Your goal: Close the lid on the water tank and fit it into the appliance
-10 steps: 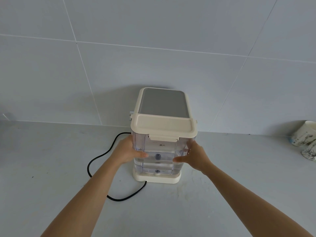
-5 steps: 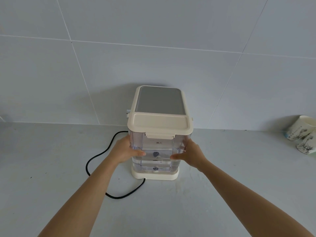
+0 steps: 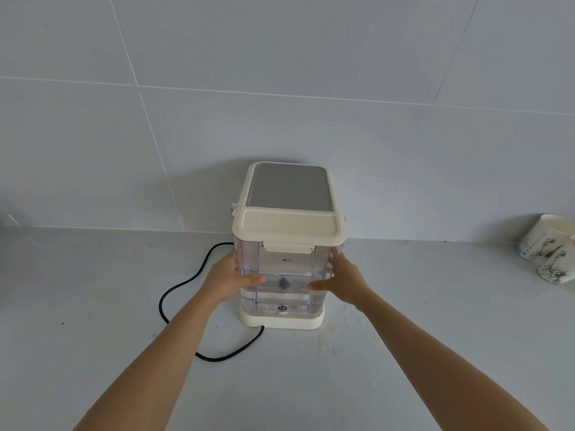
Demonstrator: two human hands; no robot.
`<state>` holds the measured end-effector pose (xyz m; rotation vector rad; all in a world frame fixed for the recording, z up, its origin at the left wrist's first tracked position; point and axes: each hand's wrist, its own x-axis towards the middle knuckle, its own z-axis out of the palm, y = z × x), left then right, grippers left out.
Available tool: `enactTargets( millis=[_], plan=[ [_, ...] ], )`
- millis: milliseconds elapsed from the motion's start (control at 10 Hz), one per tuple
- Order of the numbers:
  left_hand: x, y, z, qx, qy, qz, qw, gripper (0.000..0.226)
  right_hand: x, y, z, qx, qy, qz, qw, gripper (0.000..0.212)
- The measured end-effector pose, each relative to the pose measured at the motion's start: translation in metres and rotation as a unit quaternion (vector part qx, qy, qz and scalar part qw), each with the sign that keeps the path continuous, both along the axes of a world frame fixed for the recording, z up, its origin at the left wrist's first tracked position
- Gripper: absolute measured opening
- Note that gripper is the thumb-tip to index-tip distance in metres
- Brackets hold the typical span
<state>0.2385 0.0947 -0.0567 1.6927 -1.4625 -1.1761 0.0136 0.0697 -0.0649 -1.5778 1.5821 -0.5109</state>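
Note:
A clear water tank [image 3: 286,269] with a cream lid [image 3: 289,227] shut on top stands on the cream base [image 3: 281,320] of the appliance [image 3: 289,188], against its front. Some water sits low in the tank. My left hand [image 3: 228,279] grips the tank's left side with the thumb across its front. On the tank's right side my right hand [image 3: 340,279] grips it, thumb pointing inward. The appliance has a grey top panel and stands against the tiled wall.
A black power cord [image 3: 186,293] loops over the grey counter left of the appliance and runs under its base. Two patterned paper cups [image 3: 547,247] lie at the far right by the wall.
The tank has sunk lower onto the appliance's base, with both hands still holding its sides. The lid stays shut.

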Motion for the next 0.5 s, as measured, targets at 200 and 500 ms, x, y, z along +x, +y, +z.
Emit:
enactTargets(
  millis=[200, 500],
  plan=[
    [-0.013, 0.013, 0.011, -0.047, 0.033, 0.027, 0.998, 0.082, -0.001, 0.012, 0.012, -0.049, -0.018, 0.025, 0.998, 0.102],
    [-0.032, 0.024, 0.065, -0.197, -0.007, 0.067, 0.978, 0.107, -0.012, 0.025, 0.061, -0.111, -0.060, 0.073, 0.989, 0.102]
  ],
)
